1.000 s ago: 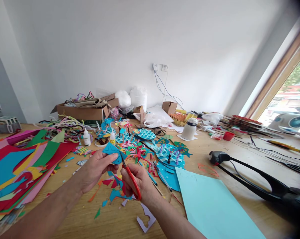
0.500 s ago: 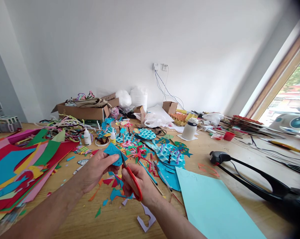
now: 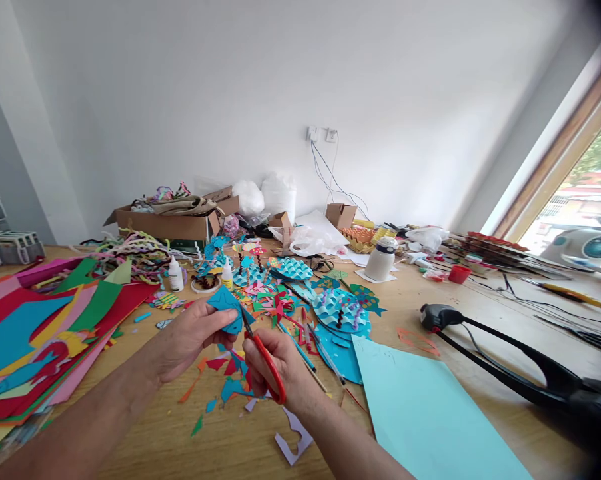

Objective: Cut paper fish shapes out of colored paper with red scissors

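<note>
Pinched between the thumb and fingers of my left hand (image 3: 193,337) is a piece of blue paper (image 3: 224,301) with dark drawn lines on it. My right hand (image 3: 275,363) is closed around the red handles of a pair of scissors (image 3: 269,365). The dark blades point up and away from me and meet the right edge of the blue paper. Part of the paper is hidden by my left thumb. On the table below lie coloured paper scraps (image 3: 233,389) and a lilac offcut (image 3: 294,437).
Stacked coloured sheets (image 3: 25,333) lie at left, a pale blue sheet (image 3: 425,407) at right. Beyond my hands are glue bottles (image 3: 175,275), blue wavy paper pieces (image 3: 338,308) and pens. A black curved device (image 3: 510,353) lies far right; a cardboard box (image 3: 165,223) stands behind.
My left hand and the blue paper have shifted slightly left. The scissors stay at the paper's right edge, and my right hand has barely moved.
</note>
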Motion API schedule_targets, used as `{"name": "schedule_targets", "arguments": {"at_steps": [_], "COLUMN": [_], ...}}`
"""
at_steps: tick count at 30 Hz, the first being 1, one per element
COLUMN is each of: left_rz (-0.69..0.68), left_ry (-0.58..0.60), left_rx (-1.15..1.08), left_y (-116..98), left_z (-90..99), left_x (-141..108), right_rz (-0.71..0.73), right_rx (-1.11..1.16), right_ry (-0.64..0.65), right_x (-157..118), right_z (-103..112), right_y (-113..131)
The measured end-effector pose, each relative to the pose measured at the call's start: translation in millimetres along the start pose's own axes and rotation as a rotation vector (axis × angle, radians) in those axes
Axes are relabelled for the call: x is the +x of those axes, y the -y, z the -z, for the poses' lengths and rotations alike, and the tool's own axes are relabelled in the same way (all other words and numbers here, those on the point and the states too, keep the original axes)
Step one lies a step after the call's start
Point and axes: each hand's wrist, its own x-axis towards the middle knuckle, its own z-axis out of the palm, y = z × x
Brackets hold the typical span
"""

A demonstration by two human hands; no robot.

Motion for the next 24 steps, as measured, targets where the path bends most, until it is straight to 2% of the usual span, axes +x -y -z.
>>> {"name": "schedule_targets", "arguments": {"at_steps": [9, 19, 24], "left_rz": [-0.017, 0.050, 0.014], "left_ry": [0.028, 0.069, -0.003], "left_rx": [0.048, 0.132, 0.098], "left_y": [-3.9, -13.8, -12.1], "left_z": [5.7, 14.3, 10.6], "left_x": [-1.4, -5.2, -2.5], "right_rz": [0.004, -0.003, -0.001], "right_rx": [-0.001, -0.088, -0.046], "right_ry": [0.023, 0.038, 0.030], "right_x": [1.9, 3.5, 5.9], "right_z": [1.6, 1.7, 2.8], "right_y": [-5.0, -7.1, -10.6]}}
